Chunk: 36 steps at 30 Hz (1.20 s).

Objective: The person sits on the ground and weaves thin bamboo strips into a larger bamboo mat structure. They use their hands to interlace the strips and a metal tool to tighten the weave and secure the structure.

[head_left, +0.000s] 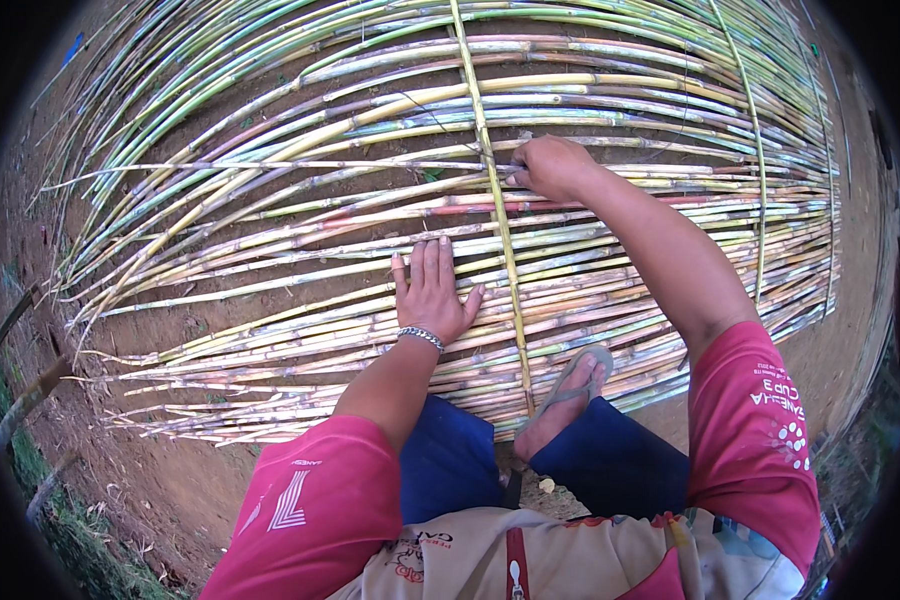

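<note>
Nearest to us is our zipped shirt. We seem to be arranging jointed cane stalks lying under the yellow crosswise cane; next, steady holding is called for. Left of this crosswise cane, our left hand rests flat, unclenched; just right, our right hand is curled, its grasp we cannot tell.

Before me, long jointed canes, yellow-green to purplish, are lying side by side on brown soil, while a slender yellow pole is crossing over them.
</note>
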Each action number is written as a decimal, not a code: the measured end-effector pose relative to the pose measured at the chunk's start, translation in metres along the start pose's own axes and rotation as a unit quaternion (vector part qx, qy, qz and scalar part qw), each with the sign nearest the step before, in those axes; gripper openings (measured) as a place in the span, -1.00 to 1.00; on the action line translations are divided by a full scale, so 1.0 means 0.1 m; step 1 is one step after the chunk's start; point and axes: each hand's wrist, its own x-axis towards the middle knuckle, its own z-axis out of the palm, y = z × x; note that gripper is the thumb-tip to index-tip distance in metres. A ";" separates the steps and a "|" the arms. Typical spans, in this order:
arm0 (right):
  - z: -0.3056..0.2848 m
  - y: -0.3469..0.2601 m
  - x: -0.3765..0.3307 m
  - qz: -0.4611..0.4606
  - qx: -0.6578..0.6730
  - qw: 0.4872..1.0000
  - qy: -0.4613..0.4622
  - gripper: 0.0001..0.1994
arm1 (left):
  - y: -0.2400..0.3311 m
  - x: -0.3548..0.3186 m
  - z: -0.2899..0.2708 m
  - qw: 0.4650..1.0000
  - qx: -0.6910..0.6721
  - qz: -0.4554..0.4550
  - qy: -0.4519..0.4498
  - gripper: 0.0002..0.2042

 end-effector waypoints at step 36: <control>0.16 -0.08 -0.03 0.056 -0.003 0.997 0.046 -0.53 | -0.61 0.59 -0.58 0.942 -0.172 -0.032 0.288 -0.71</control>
